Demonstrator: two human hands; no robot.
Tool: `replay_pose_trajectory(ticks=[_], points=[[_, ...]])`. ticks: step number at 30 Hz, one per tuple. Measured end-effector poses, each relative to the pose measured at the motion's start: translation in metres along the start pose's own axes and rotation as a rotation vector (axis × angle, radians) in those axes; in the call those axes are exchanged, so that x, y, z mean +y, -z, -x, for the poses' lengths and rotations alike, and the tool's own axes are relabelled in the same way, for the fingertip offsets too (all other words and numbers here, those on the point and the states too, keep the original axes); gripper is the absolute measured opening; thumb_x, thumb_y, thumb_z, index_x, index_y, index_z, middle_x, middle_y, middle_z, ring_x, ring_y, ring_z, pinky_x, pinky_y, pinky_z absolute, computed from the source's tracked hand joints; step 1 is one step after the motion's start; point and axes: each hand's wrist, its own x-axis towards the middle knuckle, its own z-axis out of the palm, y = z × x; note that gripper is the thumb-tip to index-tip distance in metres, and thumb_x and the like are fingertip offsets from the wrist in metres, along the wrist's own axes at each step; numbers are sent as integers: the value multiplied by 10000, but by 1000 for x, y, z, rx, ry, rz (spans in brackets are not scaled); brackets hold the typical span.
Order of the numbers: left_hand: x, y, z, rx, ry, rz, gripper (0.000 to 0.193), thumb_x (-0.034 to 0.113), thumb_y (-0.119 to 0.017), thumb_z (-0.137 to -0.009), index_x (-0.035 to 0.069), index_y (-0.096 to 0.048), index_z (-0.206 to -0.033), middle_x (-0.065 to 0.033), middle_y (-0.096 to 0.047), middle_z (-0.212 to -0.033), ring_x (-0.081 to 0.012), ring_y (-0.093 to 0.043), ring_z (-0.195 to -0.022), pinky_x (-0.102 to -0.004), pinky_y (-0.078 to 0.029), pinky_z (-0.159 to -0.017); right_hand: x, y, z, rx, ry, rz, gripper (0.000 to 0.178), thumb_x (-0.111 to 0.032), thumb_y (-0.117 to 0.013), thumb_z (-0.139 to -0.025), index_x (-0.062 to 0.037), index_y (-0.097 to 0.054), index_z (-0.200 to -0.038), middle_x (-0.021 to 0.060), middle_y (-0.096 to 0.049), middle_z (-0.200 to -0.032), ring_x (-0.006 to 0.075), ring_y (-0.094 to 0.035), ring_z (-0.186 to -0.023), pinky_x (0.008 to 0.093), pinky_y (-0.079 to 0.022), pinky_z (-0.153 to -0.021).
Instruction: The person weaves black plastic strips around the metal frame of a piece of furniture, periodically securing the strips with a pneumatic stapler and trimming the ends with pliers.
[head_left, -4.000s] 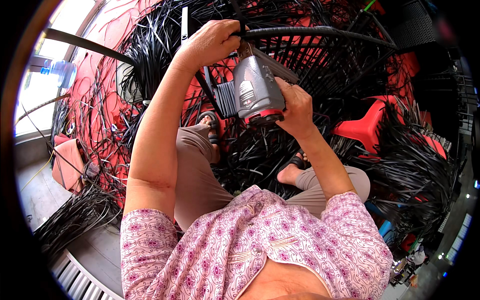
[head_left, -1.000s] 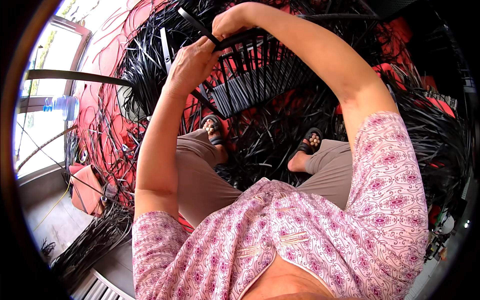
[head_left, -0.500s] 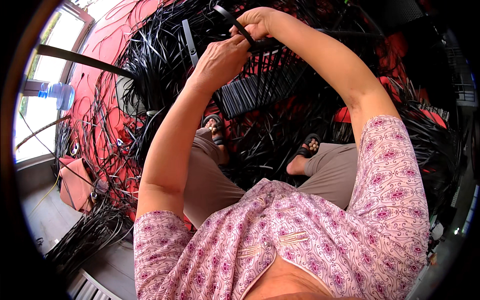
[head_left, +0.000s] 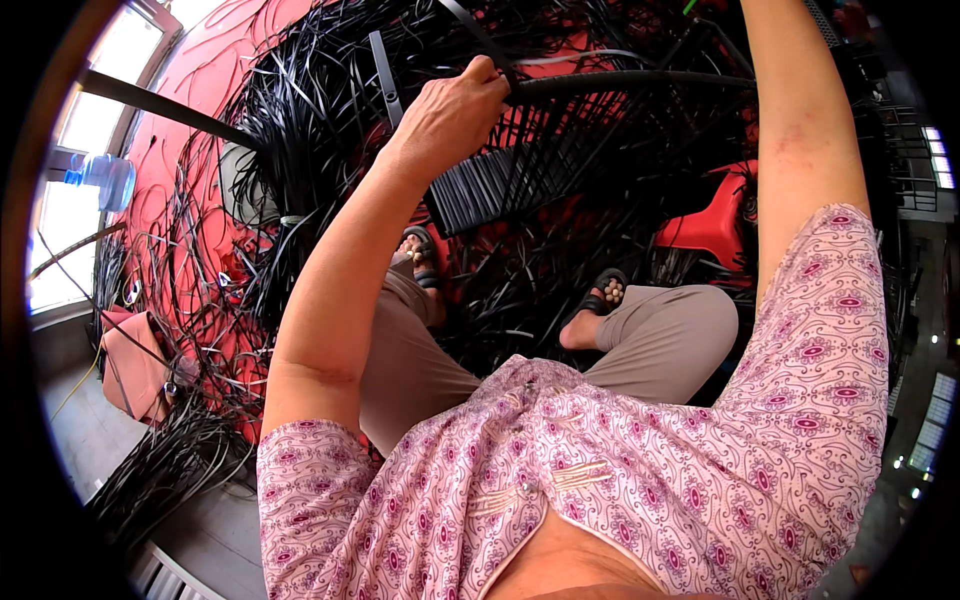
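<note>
My left hand is closed at the left end of a black rail, its thumb and fingers pinching a flat black plastic strip there. The rail belongs to a dark frame, with many thin black strands running down from it. Below them lies a closely woven black panel. A pale, shiny strip stretches to the right from near my left fingers. My right forearm reaches up out of the picture, so the right hand is not seen.
Loose black strips heap over the red floor covering. An upright black bar with holes stands left of my hand. A red plastic piece lies at right. At left are a blue water bottle and a pink bag.
My right hand has left the rail beside my left hand and gone up and right, out of view. A pale strip now stretches rightward. My left hand stays at the rail's end.
</note>
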Motion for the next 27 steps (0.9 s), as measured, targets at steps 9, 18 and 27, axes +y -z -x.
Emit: replay_pose_trajectory(ticks=[9, 18, 27], points=[[6, 0, -6, 19, 35, 41, 201, 128, -642, -881, 34, -635, -1058, -123, -556, -1015, -355, -628, -746, -443, -511, -666, -79, 36, 271, -76, 172, 7, 374, -316, -741, -866, 7, -686, -1046, 177, -680, -1126, 330, -675, -986, 411, -531, -845], [0, 0, -9, 26, 23, 25, 233, 190, -655, -882, 65, -659, -1079, -154, -603, -1042, -372, -644, -851, -469, -517, -744, -152, 92, 423, -56, 1093, -663, 299, -171, -576, -938, -193, -566, -1237, -68, -505, -792, 49, -512, -590, 205, -401, -555], [8, 15, -13, -30, 22, 92, 281, 179, -657, -873, 67, -652, -1131, -147, -578, -1036, -386, -644, -789, -475, -527, -710, -177, 92, 404, -58, 1361, -706, 175, -118, -587, -843, -145, -416, -822, -98, -439, -757, 6, -419, -553, 167, -335, -546]])
